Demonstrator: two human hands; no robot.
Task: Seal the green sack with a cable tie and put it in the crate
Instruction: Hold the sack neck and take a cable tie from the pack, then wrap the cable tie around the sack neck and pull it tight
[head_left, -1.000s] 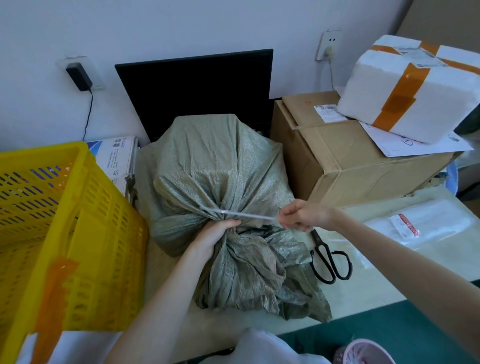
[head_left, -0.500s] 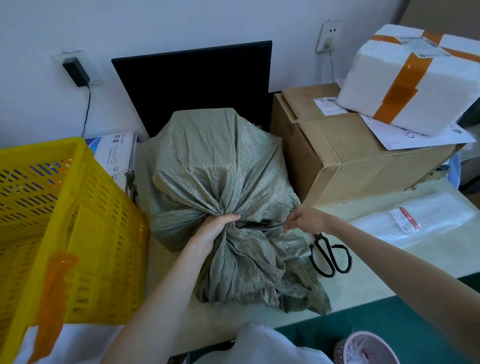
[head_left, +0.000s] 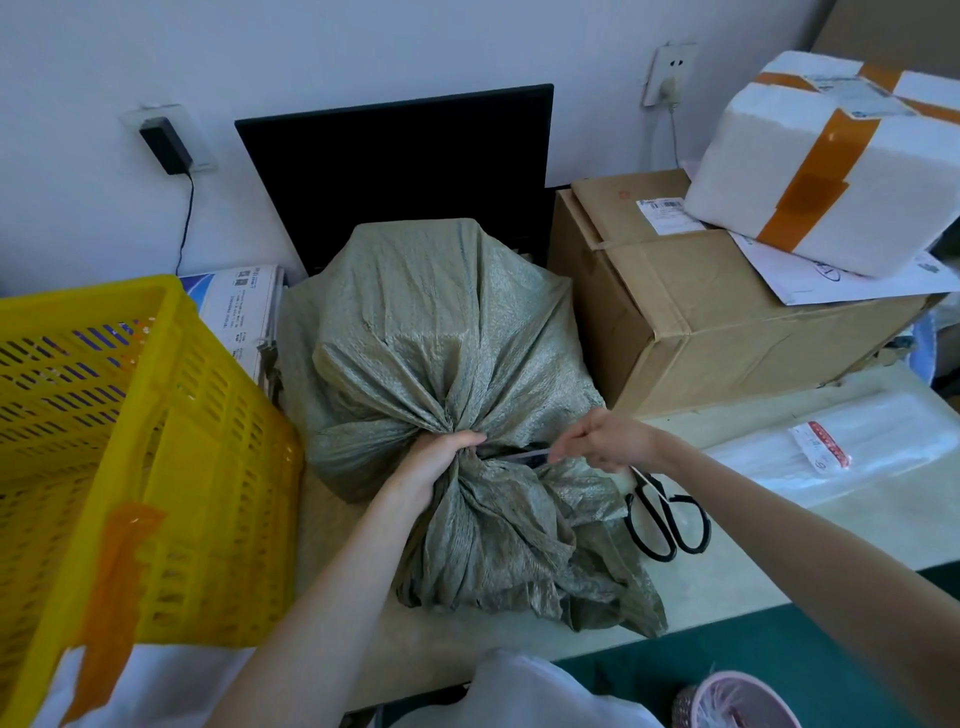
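Note:
The green woven sack lies full on the pale table, its gathered neck pointing toward me. My left hand is clamped around that bunched neck. A thin white cable tie runs out from the neck to the right, and my right hand pinches its free end. The loose mouth of the sack spreads out below my hands. The yellow slatted crate stands at the left, just beside the sack.
Black-handled scissors lie on the table right of the sack. A brown carton with a taped white foam box on it stands behind them. A dark monitor is at the back, a plastic packet at right.
My right hand went in against the sack's neck half a second ago and has now drawn back to the right with the tie's end. The left hand has kept its grip.

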